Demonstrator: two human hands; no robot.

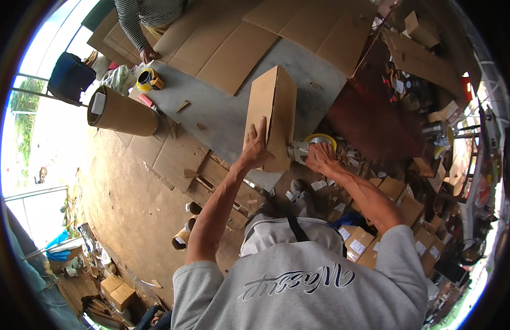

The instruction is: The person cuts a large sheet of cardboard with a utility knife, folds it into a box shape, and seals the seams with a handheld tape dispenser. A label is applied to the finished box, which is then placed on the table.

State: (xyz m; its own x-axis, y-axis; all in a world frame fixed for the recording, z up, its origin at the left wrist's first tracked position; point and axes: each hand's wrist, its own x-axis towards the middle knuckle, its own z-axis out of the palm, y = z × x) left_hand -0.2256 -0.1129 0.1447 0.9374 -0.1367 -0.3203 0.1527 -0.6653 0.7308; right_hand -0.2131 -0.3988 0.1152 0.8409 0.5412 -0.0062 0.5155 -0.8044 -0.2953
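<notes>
A closed, long cardboard box [282, 104] stands on the grey tabletop [222, 118] in front of me. My left hand [256, 147] holds it at its near left part, the fingers spread along one face and the thumb reaching toward the near end. In my right hand [322, 158] is a tape dispenser [299, 150] with a yellow-rimmed roll. Its metal head is up against the box's near right edge. The palm and fingers hide part of the dispenser's handle.
Flat cardboard sheets [233, 60] cover the table's far side, where a co-worker's hand [149, 54] rests. Another tape roll [148, 80] lies at the table's left, beyond a large cardboard tube [123, 111]. Small boxes [358, 242] and scraps crowd the floor at right.
</notes>
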